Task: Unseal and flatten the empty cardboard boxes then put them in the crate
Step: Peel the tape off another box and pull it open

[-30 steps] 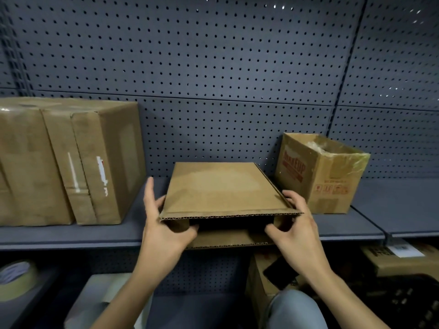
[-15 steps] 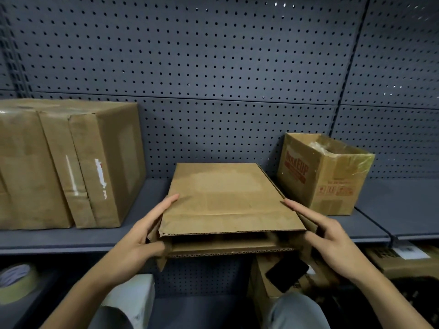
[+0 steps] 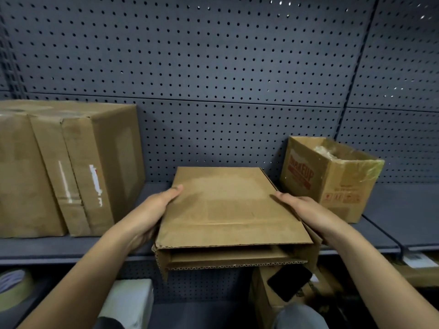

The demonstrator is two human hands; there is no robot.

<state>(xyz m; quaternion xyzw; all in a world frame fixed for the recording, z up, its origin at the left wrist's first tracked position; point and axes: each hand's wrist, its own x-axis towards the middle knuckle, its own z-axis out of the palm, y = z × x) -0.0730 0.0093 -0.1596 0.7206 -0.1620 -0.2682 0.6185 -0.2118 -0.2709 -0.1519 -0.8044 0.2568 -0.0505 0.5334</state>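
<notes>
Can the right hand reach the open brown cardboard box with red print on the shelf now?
Probably yes. The open brown cardboard box with red print stands just beyond the right hand, with nothing between them, though that hand rests on the half-flattened plain cardboard box.

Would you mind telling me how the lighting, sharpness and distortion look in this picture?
Head view: dim, even light; the flattened box is fairly sharp; the pegboard upright leans with the wide lens; the tape roll below sits in soft shadow.

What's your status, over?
Left hand grips box left edge, right hand flat on right edge. Box part-flattened, near end open. Open carton close on right.
</notes>
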